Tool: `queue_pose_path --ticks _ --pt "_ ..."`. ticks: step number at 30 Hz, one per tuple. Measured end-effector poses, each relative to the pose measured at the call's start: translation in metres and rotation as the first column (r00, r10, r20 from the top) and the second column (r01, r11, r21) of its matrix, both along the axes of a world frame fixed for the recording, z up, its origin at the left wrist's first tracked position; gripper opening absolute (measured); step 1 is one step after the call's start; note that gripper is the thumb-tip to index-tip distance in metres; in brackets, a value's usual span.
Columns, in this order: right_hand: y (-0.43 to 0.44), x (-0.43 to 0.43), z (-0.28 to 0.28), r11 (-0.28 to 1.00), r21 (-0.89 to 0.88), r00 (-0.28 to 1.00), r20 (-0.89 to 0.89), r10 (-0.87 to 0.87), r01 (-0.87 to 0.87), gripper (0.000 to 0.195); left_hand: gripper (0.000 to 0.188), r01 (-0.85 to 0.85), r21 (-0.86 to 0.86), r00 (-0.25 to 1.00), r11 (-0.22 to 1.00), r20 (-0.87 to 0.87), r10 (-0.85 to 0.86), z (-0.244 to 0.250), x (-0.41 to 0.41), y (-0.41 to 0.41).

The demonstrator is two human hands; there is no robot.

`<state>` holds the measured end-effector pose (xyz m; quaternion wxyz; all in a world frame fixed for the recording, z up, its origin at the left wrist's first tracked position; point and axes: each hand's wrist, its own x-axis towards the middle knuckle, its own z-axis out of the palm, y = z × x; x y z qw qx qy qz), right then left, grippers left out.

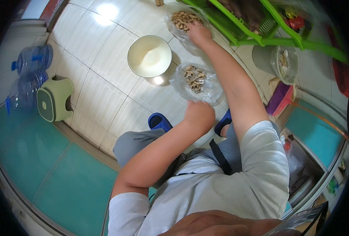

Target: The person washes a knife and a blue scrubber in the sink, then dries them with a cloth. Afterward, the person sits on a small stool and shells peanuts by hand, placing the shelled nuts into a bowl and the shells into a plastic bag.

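My right hand (pixel 198 33) reaches into an open clear plastic bag (pixel 174 32) of unshelled peanuts (pixel 181 20), its fingertips among them. Whether it grips a peanut is hidden. Closer to me, my left hand (pixel 200 115) is curled like a fist at the near edge of a second clear plastic bag (pixel 211 85). Its fingers face away, so what they hold cannot be seen. Peanut shells (pixel 195 78) lie in a small heap on that bag. A cream-coloured bowl (pixel 149 56) stands on the floor left of both bags, with no peanuts visible inside.
A green plastic rack (pixel 251 37) borders the far right, beside a lined waste bin (pixel 258 59). A green step stool (pixel 54 100) and large blue water bottles (pixel 34 60) stand at left. Blue slippers (pixel 159 121) are on the tiled floor (pixel 103 76) below my hands.
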<state>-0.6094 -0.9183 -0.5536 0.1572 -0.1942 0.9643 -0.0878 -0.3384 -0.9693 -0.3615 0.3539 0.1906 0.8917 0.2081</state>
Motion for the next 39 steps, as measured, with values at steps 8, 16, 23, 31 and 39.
queue_pose_path --ticks 8,16,23,31,39 --pt "-0.001 -0.035 -0.029 0.976 0.145 0.987 0.017 0.161 -0.162 0.039 0.023 -0.218 -0.157 0.976 0.963 -0.033 0.215 0.001 0.035 -0.041" --pt "0.053 0.003 0.004 0.911 -0.401 0.995 0.068 -0.073 0.095 0.039 0.014 -0.271 -0.162 0.963 0.949 -0.060 0.265 -0.021 -0.007 0.002" --pt "0.106 0.066 0.032 0.828 -0.528 0.953 0.300 -0.028 0.190 0.026 0.026 -0.245 0.151 0.952 0.958 -0.148 0.267 0.056 -0.085 -0.043" --pt "0.129 0.078 0.059 0.899 -0.356 0.899 0.429 -0.087 0.257 0.027 0.015 -0.710 0.377 -0.340 -0.595 0.556 0.759 -0.086 -0.030 -0.371" --pt "0.216 0.077 0.152 0.855 -0.380 0.909 0.355 -0.217 0.352 0.025 0.036 -0.006 0.456 -0.810 -0.890 0.520 0.271 -0.136 0.111 -0.604"
